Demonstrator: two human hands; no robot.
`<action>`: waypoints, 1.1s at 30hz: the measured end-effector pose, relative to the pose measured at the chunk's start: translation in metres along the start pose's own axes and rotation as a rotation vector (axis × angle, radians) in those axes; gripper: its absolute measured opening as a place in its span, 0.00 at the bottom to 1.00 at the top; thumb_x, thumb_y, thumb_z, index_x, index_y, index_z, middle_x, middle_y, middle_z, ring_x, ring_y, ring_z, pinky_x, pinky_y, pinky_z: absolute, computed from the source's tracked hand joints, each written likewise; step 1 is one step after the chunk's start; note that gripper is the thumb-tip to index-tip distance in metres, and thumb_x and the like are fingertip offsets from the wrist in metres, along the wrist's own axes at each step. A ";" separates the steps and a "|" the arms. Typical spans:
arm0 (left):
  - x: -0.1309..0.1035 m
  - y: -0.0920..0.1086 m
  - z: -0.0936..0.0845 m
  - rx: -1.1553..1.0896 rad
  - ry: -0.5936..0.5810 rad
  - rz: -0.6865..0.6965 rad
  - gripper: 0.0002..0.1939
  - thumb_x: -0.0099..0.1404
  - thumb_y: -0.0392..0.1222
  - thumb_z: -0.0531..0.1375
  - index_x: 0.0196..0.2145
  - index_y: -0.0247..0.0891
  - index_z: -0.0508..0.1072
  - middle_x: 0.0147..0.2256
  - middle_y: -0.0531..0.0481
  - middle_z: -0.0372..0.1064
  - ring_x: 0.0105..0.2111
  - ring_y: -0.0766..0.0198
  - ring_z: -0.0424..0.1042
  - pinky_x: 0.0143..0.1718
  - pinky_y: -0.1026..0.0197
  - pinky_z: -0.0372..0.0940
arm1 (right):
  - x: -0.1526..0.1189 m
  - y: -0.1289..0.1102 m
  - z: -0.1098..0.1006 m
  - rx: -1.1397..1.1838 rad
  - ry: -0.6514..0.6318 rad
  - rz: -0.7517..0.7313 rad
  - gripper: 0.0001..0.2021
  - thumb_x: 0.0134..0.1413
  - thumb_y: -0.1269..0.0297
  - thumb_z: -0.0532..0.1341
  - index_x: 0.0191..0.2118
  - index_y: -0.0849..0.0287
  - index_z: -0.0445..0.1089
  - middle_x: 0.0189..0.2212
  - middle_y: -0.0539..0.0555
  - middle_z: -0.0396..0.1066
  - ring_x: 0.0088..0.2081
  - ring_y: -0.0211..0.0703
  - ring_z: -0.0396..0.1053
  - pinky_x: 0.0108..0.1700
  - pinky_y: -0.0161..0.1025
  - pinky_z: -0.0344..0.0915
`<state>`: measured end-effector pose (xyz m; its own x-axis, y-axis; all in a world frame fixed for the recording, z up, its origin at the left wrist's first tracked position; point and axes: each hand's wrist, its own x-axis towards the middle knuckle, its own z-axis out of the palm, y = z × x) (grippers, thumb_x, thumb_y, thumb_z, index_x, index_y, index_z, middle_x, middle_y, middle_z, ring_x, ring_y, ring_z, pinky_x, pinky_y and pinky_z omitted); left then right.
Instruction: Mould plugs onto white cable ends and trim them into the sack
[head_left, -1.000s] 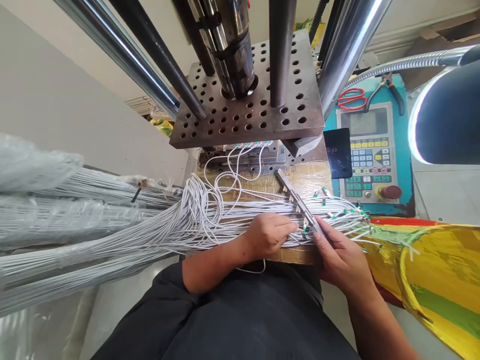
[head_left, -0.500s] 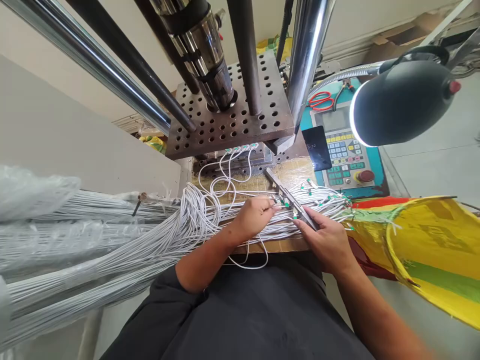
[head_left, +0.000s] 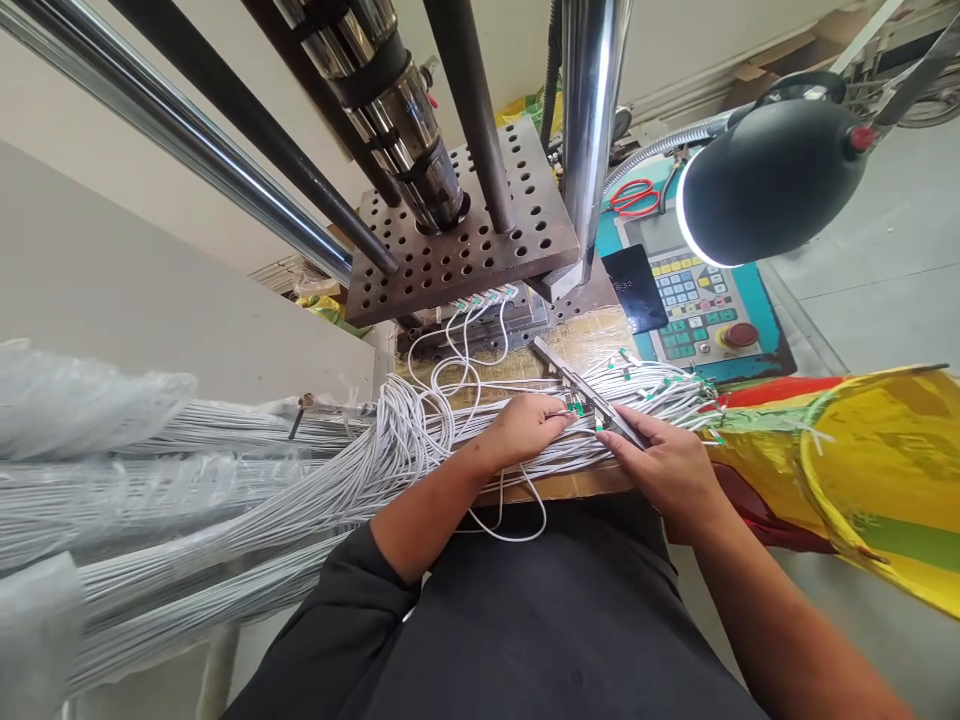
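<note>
In the head view, my right hand (head_left: 671, 472) grips the lower end of a narrow metal bar (head_left: 574, 378), thumb and fingers closed on it. The bar lies slanted over the cables and carries small connector pieces along its near side. My left hand (head_left: 525, 430) is pinched on a white cable (head_left: 566, 412) beside the bar's middle; its green-marked end is close to the bar, and I cannot tell whether it is seated there. Beneath both hands spreads a thick bundle of white cables (head_left: 401, 420), several with green ends (head_left: 626, 370) to the right.
Ahead stands a press with a perforated metal plate (head_left: 465, 255); several cable ends (head_left: 487, 298) sit in a mould under it. On the right are a phone (head_left: 636, 290), a control panel (head_left: 697, 300), red-handled scissors (head_left: 636, 197), a lamp (head_left: 780, 170) and a yellow bag (head_left: 885, 470).
The camera view has shifted slightly, so the whole scene sits differently in the picture. My left fingertips with the cable are slightly closer to the bar; my right hand keeps its grip.
</note>
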<state>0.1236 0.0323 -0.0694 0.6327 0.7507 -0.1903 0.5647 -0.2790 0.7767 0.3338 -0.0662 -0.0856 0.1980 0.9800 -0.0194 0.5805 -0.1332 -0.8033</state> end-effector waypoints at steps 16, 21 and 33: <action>0.003 -0.001 -0.003 -0.008 -0.040 0.070 0.22 0.71 0.48 0.57 0.21 0.37 0.63 0.23 0.55 0.59 0.27 0.67 0.61 0.32 0.63 0.54 | 0.000 -0.001 -0.002 0.015 -0.021 -0.052 0.20 0.58 0.55 0.65 0.54 0.54 0.78 0.44 0.54 0.82 0.45 0.53 0.80 0.49 0.43 0.76; 0.001 0.001 -0.002 -0.002 -0.032 0.079 0.20 0.71 0.46 0.57 0.21 0.37 0.63 0.24 0.55 0.60 0.27 0.67 0.61 0.32 0.63 0.54 | 0.000 0.002 -0.002 -0.018 -0.025 -0.042 0.20 0.59 0.53 0.65 0.54 0.54 0.78 0.43 0.55 0.82 0.44 0.54 0.80 0.49 0.44 0.75; 0.003 0.002 0.003 0.000 0.038 0.012 0.21 0.71 0.48 0.58 0.22 0.37 0.64 0.24 0.55 0.61 0.27 0.67 0.61 0.32 0.62 0.55 | 0.001 0.000 -0.003 -0.037 -0.040 -0.080 0.16 0.60 0.54 0.64 0.51 0.51 0.79 0.42 0.53 0.82 0.42 0.51 0.80 0.46 0.42 0.74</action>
<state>0.1279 0.0319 -0.0703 0.6189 0.7694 -0.1582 0.5573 -0.2882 0.7787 0.3360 -0.0652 -0.0836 0.1185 0.9928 0.0197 0.6223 -0.0588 -0.7806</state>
